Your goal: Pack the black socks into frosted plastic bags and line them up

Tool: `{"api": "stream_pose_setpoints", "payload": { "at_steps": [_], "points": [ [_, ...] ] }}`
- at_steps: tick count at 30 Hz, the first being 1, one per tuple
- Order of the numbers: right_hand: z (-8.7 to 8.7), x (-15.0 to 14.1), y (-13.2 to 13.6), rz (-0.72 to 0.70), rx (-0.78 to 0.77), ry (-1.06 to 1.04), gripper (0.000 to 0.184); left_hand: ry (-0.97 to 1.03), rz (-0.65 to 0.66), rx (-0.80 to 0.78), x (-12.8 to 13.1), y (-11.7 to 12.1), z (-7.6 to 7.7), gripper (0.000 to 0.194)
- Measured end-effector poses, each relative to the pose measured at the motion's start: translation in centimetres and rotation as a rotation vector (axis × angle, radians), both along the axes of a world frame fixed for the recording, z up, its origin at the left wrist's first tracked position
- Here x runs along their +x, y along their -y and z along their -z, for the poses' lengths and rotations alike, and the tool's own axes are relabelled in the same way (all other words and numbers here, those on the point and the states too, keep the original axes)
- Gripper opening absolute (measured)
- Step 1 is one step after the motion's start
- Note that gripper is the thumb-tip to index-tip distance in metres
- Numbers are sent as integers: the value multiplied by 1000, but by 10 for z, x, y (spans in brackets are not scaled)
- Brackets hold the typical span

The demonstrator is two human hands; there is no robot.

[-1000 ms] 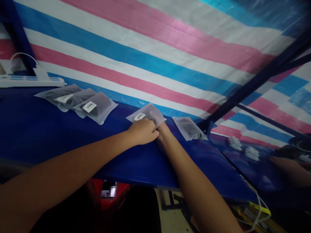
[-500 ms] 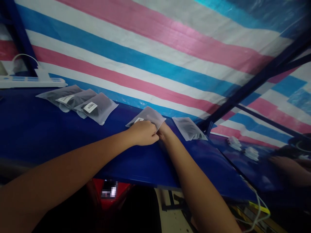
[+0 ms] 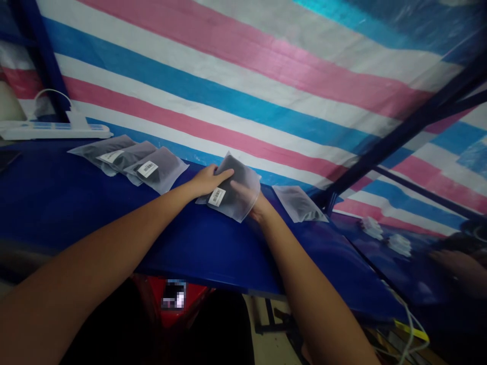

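A frosted plastic bag [image 3: 241, 203] with a dark flat item inside and a white barcode label is held tilted above the blue table. My left hand [image 3: 207, 180] grips its left edge, thumb on the front and fingers behind. My right hand [image 3: 247, 195] is at the bag's right side, its fingers showing hazily through the frosted plastic against the dark item; the rest of it is partly hidden. A corner of clear plastic [image 3: 201, 201] pokes out below the left side of the bag.
Several similar labelled bags [image 3: 162, 170] overlap at the left, before a white power strip [image 3: 57, 131]. Another bag [image 3: 299, 203] lies at the right near a blue frame post. Beyond it are small white items [image 3: 399, 244] and another person's arm [image 3: 460, 268]. A striped sheet hangs behind.
My left hand has shifted from the bag's lower right opening to its left edge, thumb now on the front. The bag has tilted up, showing its label and dark contents more.
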State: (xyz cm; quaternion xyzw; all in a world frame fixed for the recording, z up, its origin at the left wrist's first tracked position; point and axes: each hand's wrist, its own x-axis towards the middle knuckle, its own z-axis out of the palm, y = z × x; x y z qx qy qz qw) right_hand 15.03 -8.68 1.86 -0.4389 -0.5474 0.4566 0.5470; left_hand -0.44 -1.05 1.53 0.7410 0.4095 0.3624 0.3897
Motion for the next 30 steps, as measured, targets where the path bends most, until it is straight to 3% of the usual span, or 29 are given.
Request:
{"api": "stream_pose_setpoints", "payload": {
  "at_steps": [3,11,14,19,22,26,30],
  "points": [
    [7,6,-3,-54,17,-40,62,136,144,-121,6,0,11,58],
    [22,14,-14,161,-110,21,46,347,152,-319,6,4,11,61],
    [17,18,-13,291,-111,122,38,366,145,-379,5,4,10,64],
    [-2,33,-6,504,-41,470,22,397,120,-448,3,2,9,65],
    [-15,41,-4,730,113,539,22,424,141,-458,2,0,10,62],
    [-40,26,15,996,480,567,18,437,173,-474,2,-3,14,63],
    [-51,-36,85,1063,796,441,13,455,191,-486,2,-4,15,64]
  ]
}}
